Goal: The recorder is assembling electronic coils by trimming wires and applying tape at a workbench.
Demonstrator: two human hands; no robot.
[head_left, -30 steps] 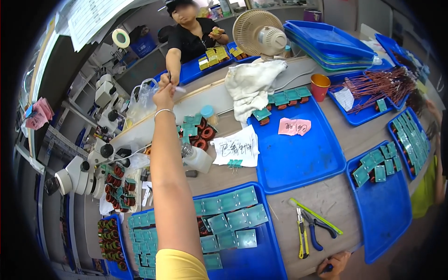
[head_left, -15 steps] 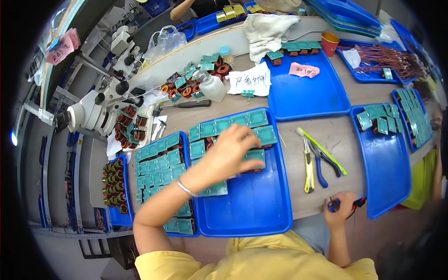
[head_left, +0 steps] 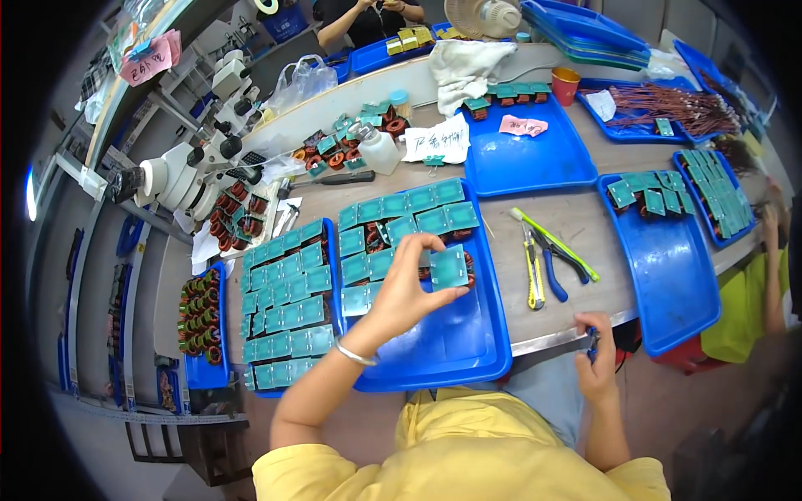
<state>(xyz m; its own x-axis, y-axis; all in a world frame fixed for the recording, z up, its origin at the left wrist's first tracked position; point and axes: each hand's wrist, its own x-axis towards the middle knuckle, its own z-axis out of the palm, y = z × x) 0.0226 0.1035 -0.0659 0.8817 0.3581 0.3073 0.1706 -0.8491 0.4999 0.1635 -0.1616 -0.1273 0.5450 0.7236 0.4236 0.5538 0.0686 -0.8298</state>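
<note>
My left hand point(head_left: 407, 288), with a bangle at the wrist, grips a square green circuit board point(head_left: 449, 268) between thumb and fingers. A copper coil shows at the board's right edge. Hand and board are over a blue tray point(head_left: 451, 355) holding rows of similar green boards point(head_left: 393, 204). Lower right, near the table's front edge, my right hand point(head_left: 596, 355) is closed around a small tool with a dark blue handle point(head_left: 593, 341); its working end is hidden. On the table between the trays are a yellow utility knife point(head_left: 535, 275), blue-handled pliers point(head_left: 553, 271) and a bright green stick-like tool point(head_left: 568, 250).
Another tray of boards point(head_left: 288, 292) stands at left, beside a tray of wound coils point(head_left: 200, 330). Microscopes point(head_left: 180, 179) rise at the back left. More blue trays point(head_left: 535, 163) stand behind and to the right. A co-worker's hands point(head_left: 384, 7) show at the far side.
My left hand has lifted a board off the tray's rows and turned it up. My right hand, still around the tool, has turned and moved slightly left. The whole view has shifted a little.
</note>
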